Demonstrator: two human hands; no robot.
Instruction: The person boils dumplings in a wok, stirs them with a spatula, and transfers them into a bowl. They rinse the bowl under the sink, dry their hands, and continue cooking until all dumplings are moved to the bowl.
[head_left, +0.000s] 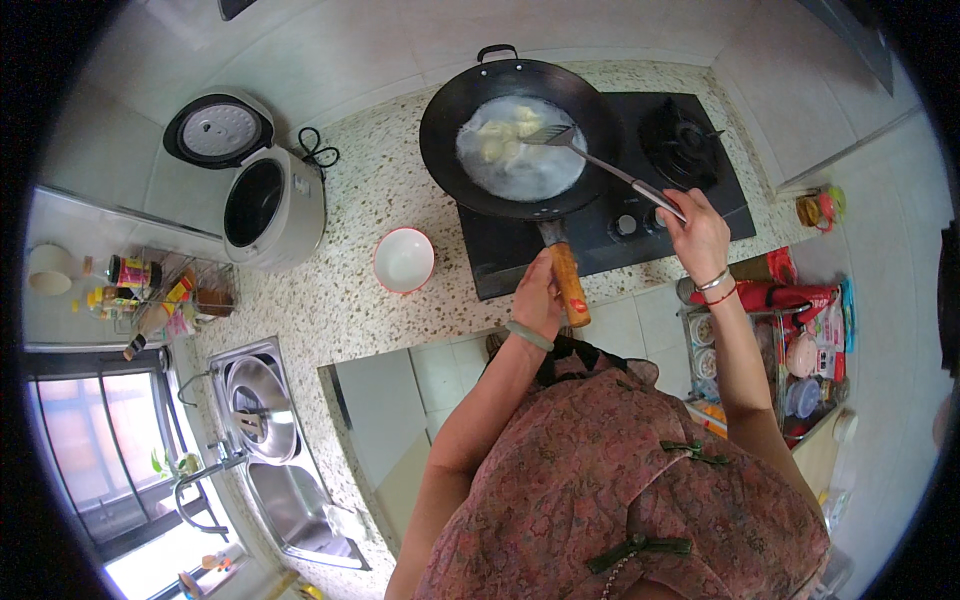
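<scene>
My left hand (537, 294) grips the wooden handle (568, 285) of a black wok (442, 146) on the gas stove (495, 259). Cloudy, whitish liquid (517, 180) fills the wok's bottom, with several pale dumpling-like pieces (501, 135) clustered in it. In my right hand (699, 232) is a slotted metal spatula (611, 169), held by its handle. Its slotted head reaches over the liquid beside the pale pieces; whether it touches them is hard to tell. A white bowl with a red rim (404, 260) sits on the counter left of the stove.
A rice cooker (274, 206) stands with its lid up at the back left. A bare burner (681, 142) lies right of the wok. Farther left are a sink (296, 506) holding a metal basin (262, 412), and a rack of bottles (172, 292). A loaded cart (776, 360) stands at right.
</scene>
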